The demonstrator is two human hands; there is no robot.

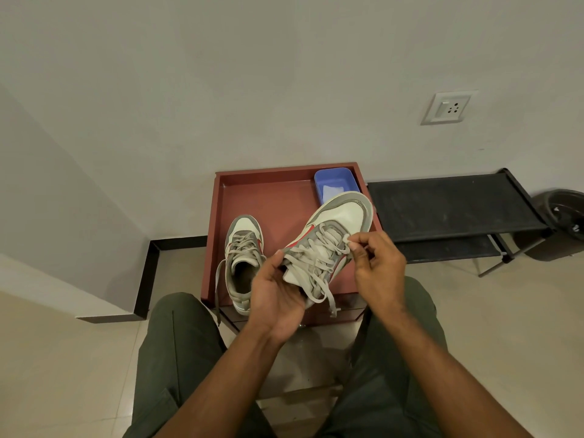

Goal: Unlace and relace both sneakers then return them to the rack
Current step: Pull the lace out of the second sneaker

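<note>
left grip [278, 292] cups raised sneaker [331, 235]; right grip [376, 263] pinches its lace [347, 239].

No legible text, numbers or signs anywhere in view. Only marking: a red curved stripe on the side of each sneaker, held sneaker [328, 245] and resting sneaker [243, 248]; not readable as a brand name.
</note>
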